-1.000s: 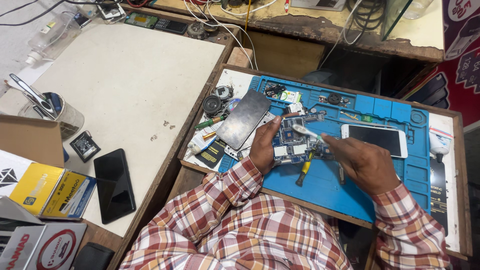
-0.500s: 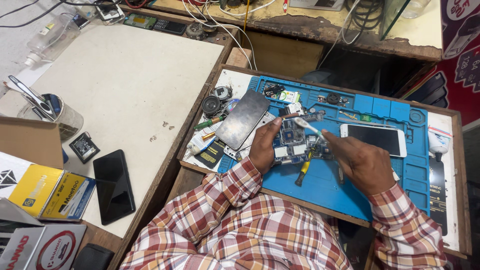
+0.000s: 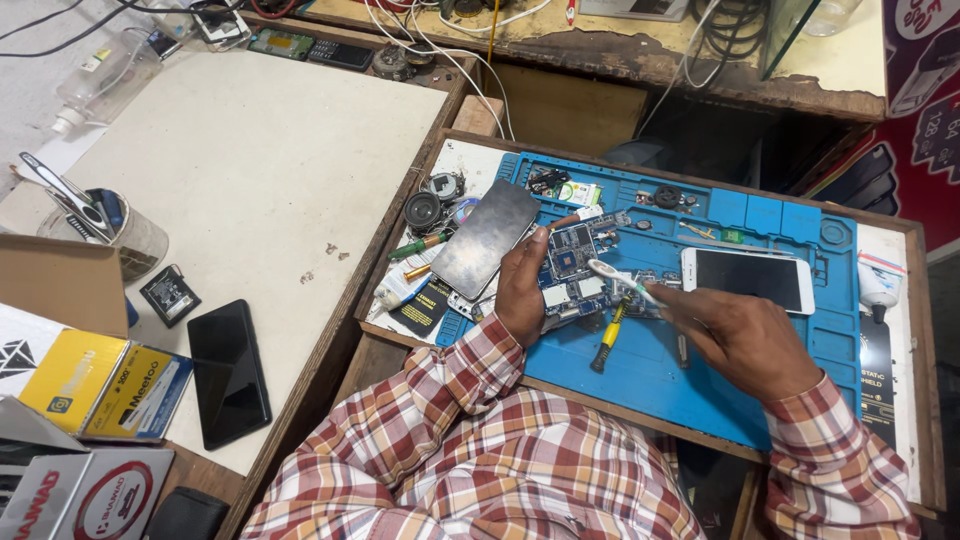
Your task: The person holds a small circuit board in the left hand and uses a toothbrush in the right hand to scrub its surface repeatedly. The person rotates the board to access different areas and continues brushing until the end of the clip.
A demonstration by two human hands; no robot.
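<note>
My left hand [image 3: 522, 285] holds the edge of a blue circuit board [image 3: 572, 262] lying on a blue work mat [image 3: 760, 215]. In my right hand [image 3: 738, 340] is a thin white tool [image 3: 618, 280]; its tip rests on the board's right side. A yellow-handled screwdriver [image 3: 608, 340] lies on the mat just below the board. A grey metal plate [image 3: 485, 238] leans at the mat's left edge, beside my left hand. A white phone with a dark screen [image 3: 750, 278] lies on the mat above my right hand.
Round speaker parts [image 3: 424, 210] and small tools lie left of the mat. On the white table [image 3: 250, 160] to the left lie a black phone [image 3: 228, 372], a small black part [image 3: 170, 295], yellow boxes [image 3: 105, 388] and a cup of tools [image 3: 110, 230]. Cables run along the back bench.
My right hand has shifted a little toward the lower right while the white tool stays on the board. My left hand keeps its grip on the board.
</note>
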